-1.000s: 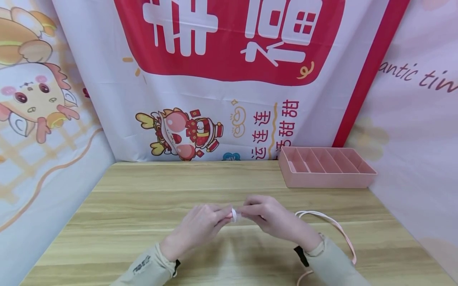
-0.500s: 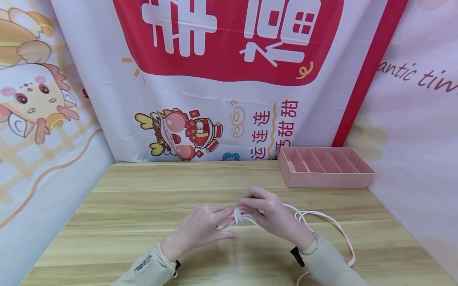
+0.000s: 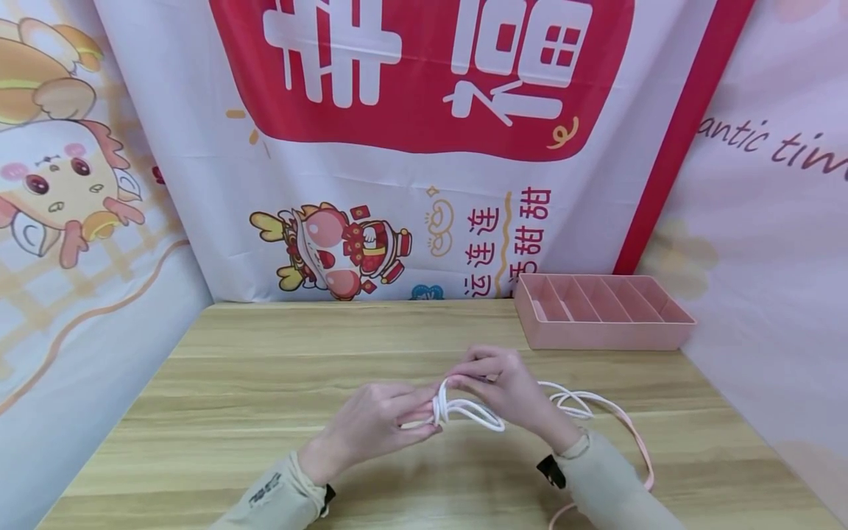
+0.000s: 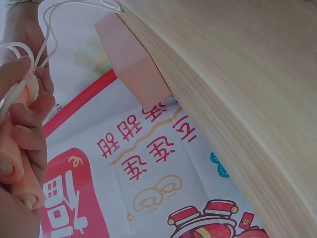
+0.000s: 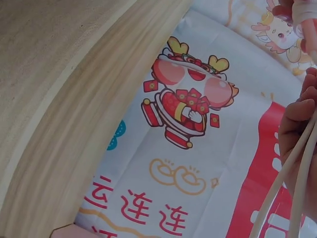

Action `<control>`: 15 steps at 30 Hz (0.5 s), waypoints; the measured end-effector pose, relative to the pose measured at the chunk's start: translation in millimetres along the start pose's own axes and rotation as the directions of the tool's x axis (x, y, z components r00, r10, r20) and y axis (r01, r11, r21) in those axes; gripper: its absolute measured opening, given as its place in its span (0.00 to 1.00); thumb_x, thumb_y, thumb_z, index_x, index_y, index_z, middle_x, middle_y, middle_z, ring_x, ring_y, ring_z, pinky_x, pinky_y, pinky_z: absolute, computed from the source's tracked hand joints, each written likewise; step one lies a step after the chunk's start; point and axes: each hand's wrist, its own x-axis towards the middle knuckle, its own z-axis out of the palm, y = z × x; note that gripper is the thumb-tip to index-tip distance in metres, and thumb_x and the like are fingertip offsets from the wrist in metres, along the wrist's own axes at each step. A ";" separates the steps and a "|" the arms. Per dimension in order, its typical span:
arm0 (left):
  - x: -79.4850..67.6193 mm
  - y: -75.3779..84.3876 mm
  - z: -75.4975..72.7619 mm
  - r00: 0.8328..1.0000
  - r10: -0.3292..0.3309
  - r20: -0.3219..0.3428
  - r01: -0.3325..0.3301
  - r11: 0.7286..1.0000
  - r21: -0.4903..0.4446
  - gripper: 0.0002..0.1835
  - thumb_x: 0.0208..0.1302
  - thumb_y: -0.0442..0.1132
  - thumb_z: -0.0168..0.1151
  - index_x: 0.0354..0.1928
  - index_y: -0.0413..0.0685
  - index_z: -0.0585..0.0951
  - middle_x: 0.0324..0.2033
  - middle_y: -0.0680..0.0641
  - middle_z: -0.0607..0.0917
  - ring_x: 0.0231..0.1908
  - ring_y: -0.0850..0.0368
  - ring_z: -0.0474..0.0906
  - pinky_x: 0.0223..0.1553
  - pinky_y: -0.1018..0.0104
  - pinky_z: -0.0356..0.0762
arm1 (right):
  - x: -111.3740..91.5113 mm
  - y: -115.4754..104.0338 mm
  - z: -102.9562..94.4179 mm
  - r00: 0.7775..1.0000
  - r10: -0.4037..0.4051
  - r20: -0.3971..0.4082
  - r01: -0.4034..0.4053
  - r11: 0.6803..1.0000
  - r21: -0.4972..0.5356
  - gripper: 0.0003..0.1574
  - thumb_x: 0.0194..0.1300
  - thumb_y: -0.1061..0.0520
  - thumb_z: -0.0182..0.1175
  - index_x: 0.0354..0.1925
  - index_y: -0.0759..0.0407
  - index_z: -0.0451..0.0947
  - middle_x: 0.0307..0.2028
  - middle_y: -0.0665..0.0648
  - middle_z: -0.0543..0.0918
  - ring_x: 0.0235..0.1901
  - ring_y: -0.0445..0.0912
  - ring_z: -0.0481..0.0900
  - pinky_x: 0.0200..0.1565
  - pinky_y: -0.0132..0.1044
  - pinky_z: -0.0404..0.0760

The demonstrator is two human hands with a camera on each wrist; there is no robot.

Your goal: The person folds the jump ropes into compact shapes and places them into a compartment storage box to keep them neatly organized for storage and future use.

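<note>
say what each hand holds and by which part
Left hand: pink handles, round their sides, ends sticking out. Right hand: white cord, beside its windings.

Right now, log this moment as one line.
left hand: grips pink tubes; right hand: holds white cord; cord: partly wound round tubes; pink divided box: far right on table

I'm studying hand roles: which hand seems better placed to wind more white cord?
Probably the right hand: it holds the white cord, while the left hand grips the wrapped pink handles.
</note>
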 end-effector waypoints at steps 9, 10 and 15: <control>3.1 1.4 -6.0 0.999 0.025 -0.033 -0.027 0.998 -0.048 0.32 0.52 0.40 0.78 0.59 0.35 0.79 0.36 0.47 0.88 0.30 0.66 0.83 0.33 0.82 0.76 | -2.9 2.6 0.9 0.981 0.195 0.018 -0.195 0.978 0.067 0.05 0.57 0.63 0.71 0.35 0.62 0.89 0.28 0.47 0.83 0.23 0.40 0.75 0.21 0.36 0.76; 3.7 1.7 -6.4 0.999 0.024 -0.038 -0.026 0.998 -0.054 0.32 0.52 0.40 0.78 0.59 0.36 0.79 0.36 0.48 0.88 0.29 0.67 0.83 0.32 0.83 0.75 | -2.9 2.6 0.9 0.978 0.209 0.022 -0.210 0.975 0.071 0.05 0.57 0.63 0.71 0.35 0.62 0.89 0.27 0.47 0.83 0.23 0.40 0.75 0.21 0.35 0.76; 5.7 3.8 -6.3 0.997 -0.014 -0.076 0.010 0.999 -0.049 0.28 0.54 0.42 0.76 0.57 0.42 0.82 0.31 0.51 0.86 0.23 0.68 0.78 0.26 0.87 0.70 | -2.4 2.5 0.0 0.962 0.268 0.044 -0.271 0.957 0.098 0.04 0.59 0.66 0.69 0.35 0.63 0.89 0.27 0.48 0.84 0.24 0.39 0.76 0.23 0.33 0.76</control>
